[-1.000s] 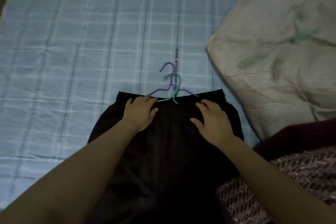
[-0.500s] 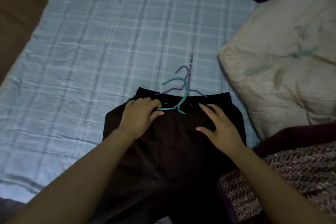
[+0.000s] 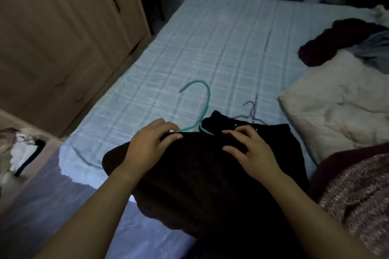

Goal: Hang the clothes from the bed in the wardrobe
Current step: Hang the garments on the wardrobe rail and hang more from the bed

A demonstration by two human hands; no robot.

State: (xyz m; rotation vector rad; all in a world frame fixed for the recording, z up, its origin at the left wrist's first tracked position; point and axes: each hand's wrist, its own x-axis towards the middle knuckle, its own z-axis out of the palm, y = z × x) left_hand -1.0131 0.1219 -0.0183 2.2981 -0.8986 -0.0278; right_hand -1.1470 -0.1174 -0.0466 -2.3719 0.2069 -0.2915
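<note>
The left grip (image 3: 151,141) and right grip (image 3: 250,149) both pinch the black clothes (image 3: 200,174) on the bed (image 3: 221,38); the green hanger (image 3: 208,101) has now come off the purple hanger (image 3: 251,111) and pokes into the cloth. So hanging is near; the wardrobe (image 3: 63,27) waits beyond.

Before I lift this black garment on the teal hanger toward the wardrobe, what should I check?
1. Teal hanger seated in the black garment: cannot tell, its arms disappear under the fabric and the left hand.
2. Hook free: ok, nothing is caught on it.
3. Hold: ok, left hand pinches the fabric's edge, right hand grips the fabric.
4. Purple hanger clear of the garment: cannot tell, it lies at the far edge.
5. Wardrobe open: not ok, the visible doors are shut.
</note>
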